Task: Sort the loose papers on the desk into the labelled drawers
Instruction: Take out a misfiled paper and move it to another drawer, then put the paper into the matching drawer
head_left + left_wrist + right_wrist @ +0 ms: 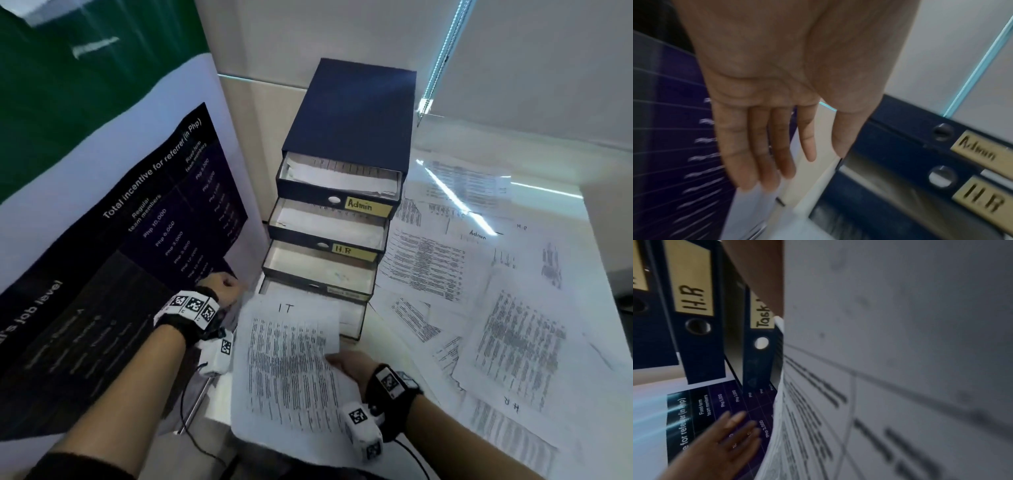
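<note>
Four drawers stand pulled out of the dark blue drawer unit [352, 113], stepped so each lower one juts further forward. White desk [387, 346] under it all. Purple-and-white poster [144, 212] hangs to the left of the unit, printed with an incentive table.

Loose papers [479, 281] spread across the desk right of the unit, overlapping; several carry handwritten "H.R" or "Admin" marks.

Top drawer [339, 178], label "Admin" [368, 206], holds printed sheets. Second drawer [329, 226], label "H.R" [352, 251], holds paper too. Third drawer [318, 270] has a label that reads "Task" in the right wrist view, rest hidden; its contents are unclear. Bottom drawer [352, 320] is mostly covered by the held sheet; its label is not visible.

Sheet marked "IT" [291, 363] is held in the air in front of the bottom drawer, its top edge over that drawer's front, curling.

Right hand [349, 368] grips the sheet at its right edge; fingers hidden behind the paper, thumb side on top.

Left hand [777, 97] sits by the unit's lower left corner, next to the poster, fingers [766, 146] straight and close together, holding nothing. Whether it touches the sheet cannot be told.
</note>
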The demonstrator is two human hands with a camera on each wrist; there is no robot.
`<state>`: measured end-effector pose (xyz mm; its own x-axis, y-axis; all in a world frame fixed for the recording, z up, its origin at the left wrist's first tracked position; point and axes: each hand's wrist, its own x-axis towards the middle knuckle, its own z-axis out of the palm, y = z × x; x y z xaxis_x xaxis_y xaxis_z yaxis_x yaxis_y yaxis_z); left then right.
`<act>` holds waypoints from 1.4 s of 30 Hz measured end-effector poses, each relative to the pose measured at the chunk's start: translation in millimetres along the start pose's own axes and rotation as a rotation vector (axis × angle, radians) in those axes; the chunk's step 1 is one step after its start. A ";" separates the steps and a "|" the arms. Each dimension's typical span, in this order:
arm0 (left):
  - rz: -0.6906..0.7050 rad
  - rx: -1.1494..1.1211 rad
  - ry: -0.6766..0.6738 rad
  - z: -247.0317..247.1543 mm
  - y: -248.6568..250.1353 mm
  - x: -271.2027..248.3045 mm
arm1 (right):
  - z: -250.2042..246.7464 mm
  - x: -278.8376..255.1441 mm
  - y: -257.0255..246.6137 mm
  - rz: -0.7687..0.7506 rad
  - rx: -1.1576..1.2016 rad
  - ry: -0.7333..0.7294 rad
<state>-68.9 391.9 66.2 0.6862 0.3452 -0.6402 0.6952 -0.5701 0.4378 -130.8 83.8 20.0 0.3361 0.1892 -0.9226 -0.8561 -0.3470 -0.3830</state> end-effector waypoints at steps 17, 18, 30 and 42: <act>-0.050 -0.266 -0.408 28.6 -23.9 -12.4 | 0.4 -13.5 -6.8 -0.087 0.260 -0.163; -0.030 -0.237 -0.368 30.5 -18.0 -14.6 | -4.9 -9.3 -6.5 -0.124 0.250 -0.155; -0.022 -0.389 -0.100 57.7 8.7 5.9 | -42.3 -13.0 -39.8 -0.213 0.277 0.071; -0.110 -0.474 -0.301 72.3 37.5 10.3 | -37.0 15.9 -65.5 -0.224 0.228 0.145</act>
<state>-51.3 320.2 30.4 0.5614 0.1169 -0.8192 0.8268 -0.1226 0.5490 -54.8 75.6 28.8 0.5639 0.0997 -0.8198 -0.8149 -0.0940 -0.5719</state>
